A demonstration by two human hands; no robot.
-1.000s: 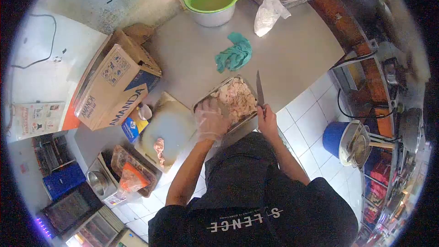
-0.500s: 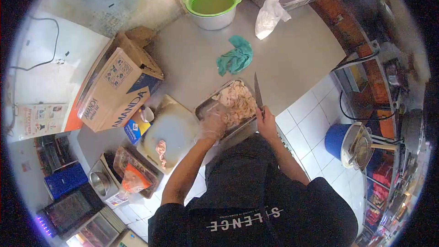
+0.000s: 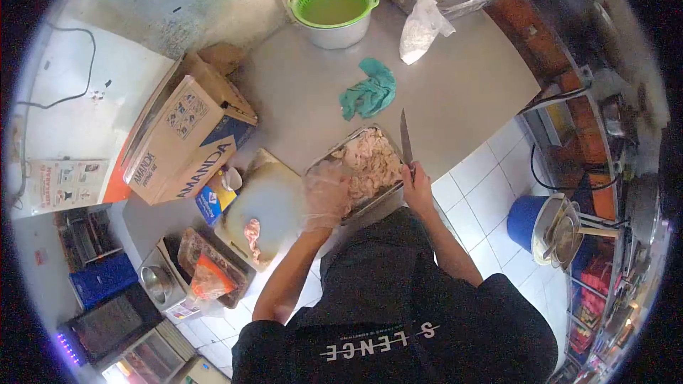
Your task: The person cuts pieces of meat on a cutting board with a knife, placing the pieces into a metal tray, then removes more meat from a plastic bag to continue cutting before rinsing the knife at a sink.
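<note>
My right hand [image 3: 418, 186] is closed round the handle of a long knife [image 3: 405, 136], whose blade points away from me beside the tray's right end. A metal tray [image 3: 350, 137] full of cut pale meat pieces [image 3: 376, 160] lies in front of me near the table edge. Over the left end of this tray is my left hand [image 3: 327, 195], in a clear plastic glove, at the edge of the meat. Blur and the loose glove hide how its fingers are set. To the left, a cutting board [image 3: 267, 195] carries one strip of raw meat [image 3: 252, 237].
A green cloth [image 3: 368, 90] lies beyond the tray. Farther back stand a green colander in a white basin [image 3: 334, 11] and a white plastic bag [image 3: 424, 28]. At left are a cardboard box [image 3: 178, 142] and a tray with an orange bag [image 3: 211, 277]. A blue bucket [image 3: 523, 220] stands at right.
My left hand has shifted slightly over the left part of the tray, covering more of that end. My right hand still holds the knife in nearly the same place.
</note>
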